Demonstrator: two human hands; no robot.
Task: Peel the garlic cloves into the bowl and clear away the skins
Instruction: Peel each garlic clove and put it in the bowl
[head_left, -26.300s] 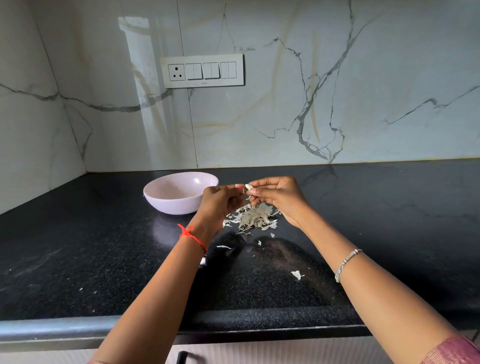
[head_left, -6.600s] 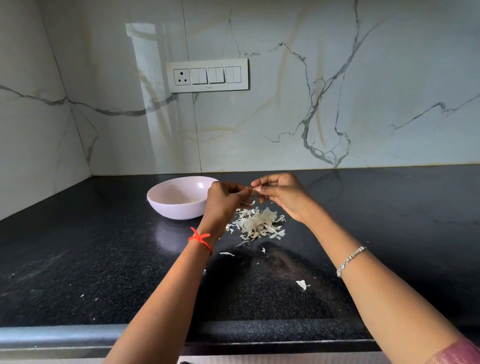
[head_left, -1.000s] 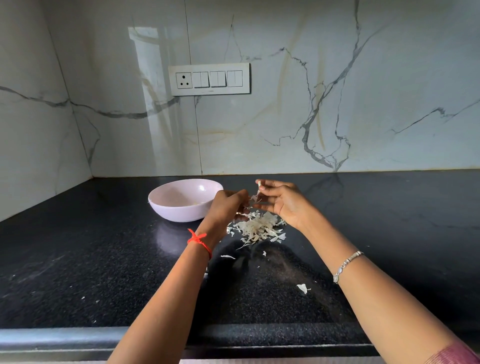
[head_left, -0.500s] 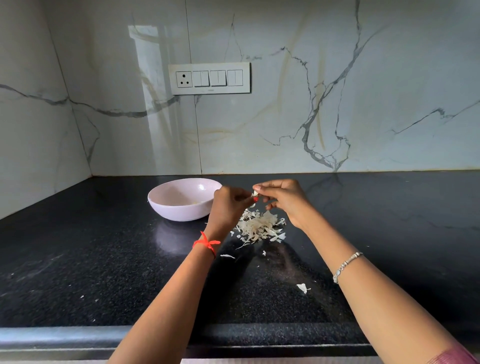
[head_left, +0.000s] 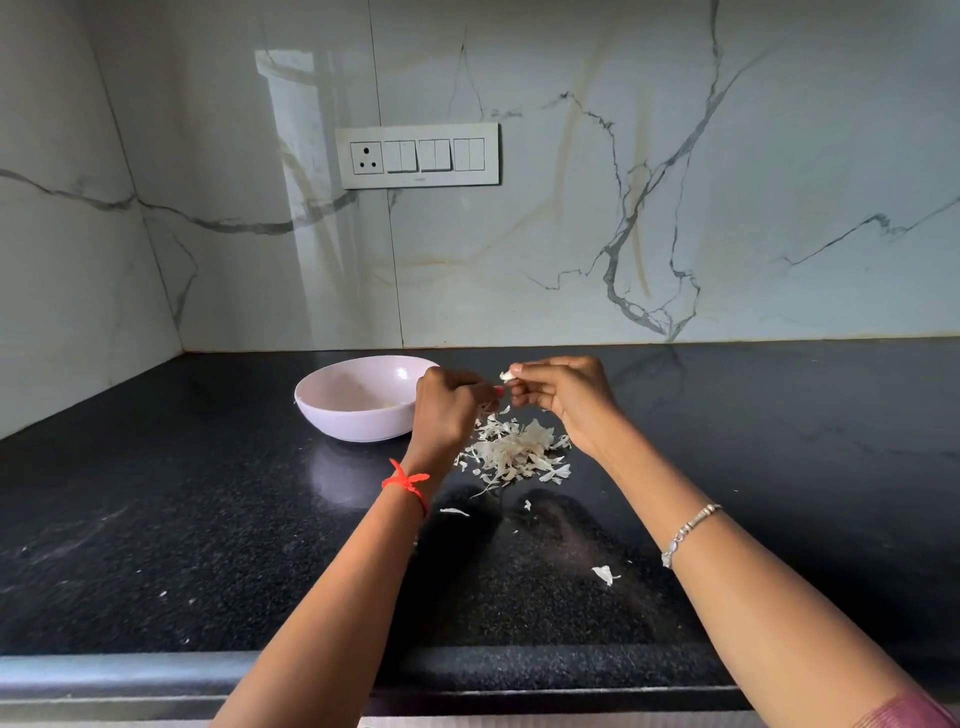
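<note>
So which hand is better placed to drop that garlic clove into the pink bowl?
Probably the right hand: its fingers pinch the small white garlic clove. The left hand sits nearer the pale pink round bowl, right beside its rim, but would need the clove passed over.

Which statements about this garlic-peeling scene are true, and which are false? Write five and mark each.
1. The bowl stands to the left of the skin pile. True.
2. The right hand pinches a garlic clove in its fingers. True.
3. The skin pile lies inside the bowl. False: it lies on the counter, beside the bowl.
4. The left hand lies flat on the counter. False: it is raised, fingers curled, meeting the right hand at the clove.
5. The red thread is on the right wrist. False: it is on the left; the right wears a silver bracelet.
</note>
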